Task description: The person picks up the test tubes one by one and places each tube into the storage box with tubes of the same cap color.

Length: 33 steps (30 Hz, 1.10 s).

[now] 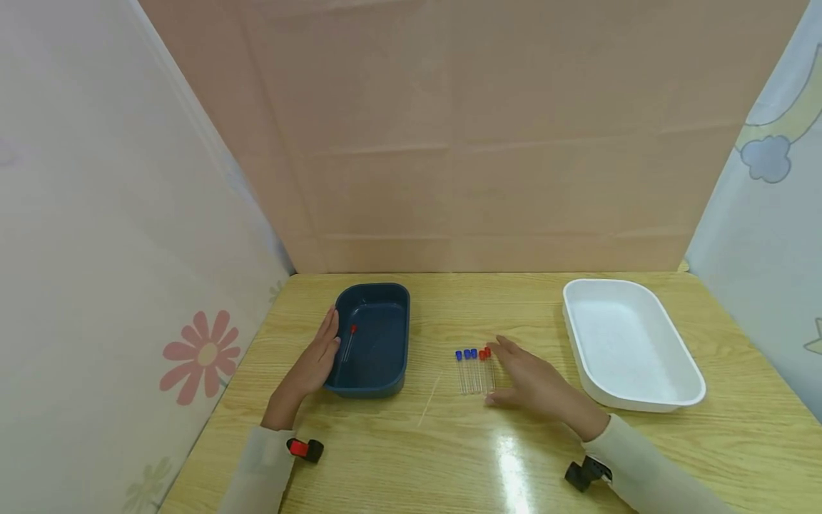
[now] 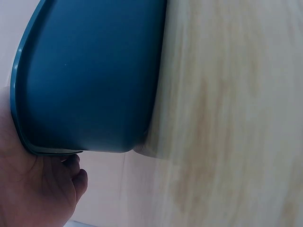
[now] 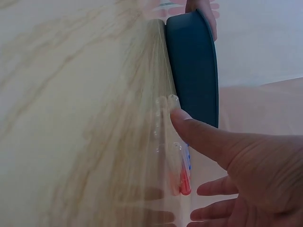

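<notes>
My right grip [image 1: 536, 385] is spread apart, thumb by the near ends and fingers by the caps of two red-capped tubes [image 1: 484, 373], not clamped on anything. They're the right end of a row on the bench [image 1: 385, 457], packed tight beside three blue-capped tubes [image 1: 469, 375], so a sloppy pinch could snag a wrong neighbour or send the lot rolling, them being round and slick-looking. Left grip [image 1: 315, 360] just lies straight-fingered along the blue tray [image 1: 382, 343], on its left side; lean too hard and it'd probably slide, jolting the lone tube [image 1: 349, 345] inside. My right forearm could also clip the white tray [image 1: 636, 343].
</notes>
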Each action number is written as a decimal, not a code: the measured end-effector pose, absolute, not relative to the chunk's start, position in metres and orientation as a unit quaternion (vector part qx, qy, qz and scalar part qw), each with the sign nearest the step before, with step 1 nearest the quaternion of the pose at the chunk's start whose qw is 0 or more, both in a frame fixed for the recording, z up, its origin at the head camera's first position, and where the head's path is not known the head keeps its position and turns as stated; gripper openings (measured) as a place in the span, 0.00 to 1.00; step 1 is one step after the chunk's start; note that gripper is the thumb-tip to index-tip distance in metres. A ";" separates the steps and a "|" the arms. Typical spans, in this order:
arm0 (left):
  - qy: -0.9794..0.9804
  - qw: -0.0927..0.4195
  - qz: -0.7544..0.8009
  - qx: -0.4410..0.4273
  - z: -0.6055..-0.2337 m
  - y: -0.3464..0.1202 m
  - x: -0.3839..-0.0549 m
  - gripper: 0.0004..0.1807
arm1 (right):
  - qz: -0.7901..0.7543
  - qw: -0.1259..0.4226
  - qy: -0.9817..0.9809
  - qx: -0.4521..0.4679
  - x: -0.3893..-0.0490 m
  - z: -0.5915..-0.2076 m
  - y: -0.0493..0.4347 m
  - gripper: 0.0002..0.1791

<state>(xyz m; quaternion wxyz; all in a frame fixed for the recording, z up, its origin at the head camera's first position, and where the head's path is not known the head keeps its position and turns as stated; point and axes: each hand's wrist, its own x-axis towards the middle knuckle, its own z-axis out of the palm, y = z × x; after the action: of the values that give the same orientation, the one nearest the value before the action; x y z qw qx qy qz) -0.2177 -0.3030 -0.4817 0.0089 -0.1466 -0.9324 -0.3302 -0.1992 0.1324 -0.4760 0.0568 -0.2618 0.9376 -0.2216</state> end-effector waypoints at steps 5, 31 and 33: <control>-0.931 0.009 -0.334 -0.146 -0.479 -0.302 -0.216 0.31 | -0.223 0.063 0.937 -0.260 -0.203 -0.480 0.133 0.57; -0.928 0.004 -0.344 -0.142 -0.480 -0.303 -0.218 0.31 | -0.209 0.059 0.936 -0.277 -0.212 -0.482 0.134 0.52; -0.928 0.003 -0.343 -0.142 -0.481 -0.303 -0.218 0.31 | -0.208 0.062 0.937 -0.274 -0.213 -0.483 0.134 0.52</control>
<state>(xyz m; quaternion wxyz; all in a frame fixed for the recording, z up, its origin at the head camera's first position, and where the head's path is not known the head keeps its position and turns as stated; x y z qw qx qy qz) -0.2179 -0.3034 -0.4807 0.0030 -0.1423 -0.9284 -0.3431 -0.2129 0.1337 -0.4828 0.0618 -0.2744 0.9369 -0.2077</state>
